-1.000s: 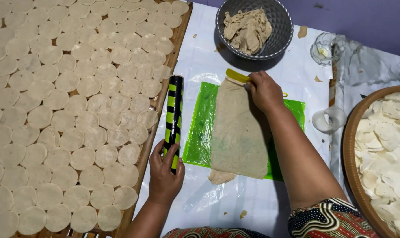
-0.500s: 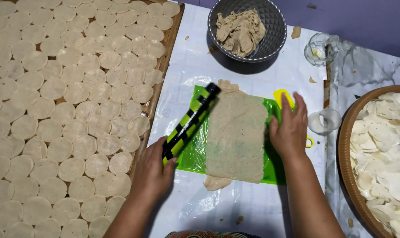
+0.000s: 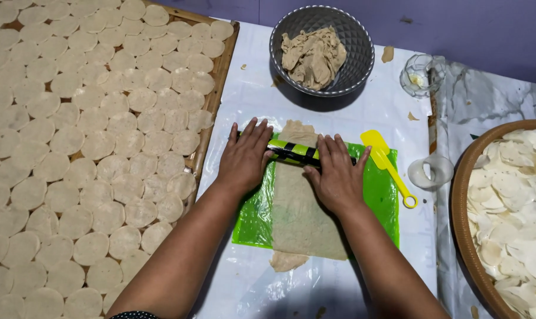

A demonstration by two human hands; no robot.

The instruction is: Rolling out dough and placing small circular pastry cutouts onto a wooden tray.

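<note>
Left hand: the left hand (image 3: 245, 155) lies palm down, fingers spread, pressing on the left end of the rolling pin (image 3: 296, 152).
Right hand: the right hand (image 3: 337, 171) lies flat with fingers spread over the pin's right part, just left of the yellow scraper (image 3: 387, 163).
Rolling pin: green with black bands, lying crosswise on the far end of the dough sheet (image 3: 304, 207).
Dough sheet: a long thin strip running near to far down the green mat (image 3: 379, 201), its near end overhanging onto the white plastic table cover (image 3: 244, 277).
Left: a wooden tray (image 3: 219, 70) packed with round dough discs (image 3: 73, 136).
Far: a grey bowl (image 3: 356, 41) holding dough scraps (image 3: 313, 56); a small glass (image 3: 420, 74) to its right.
Right: a round basket (image 3: 464, 212) of pale cut pieces (image 3: 516, 201); a clear ring cutter (image 3: 431, 172) beside the scraper.
</note>
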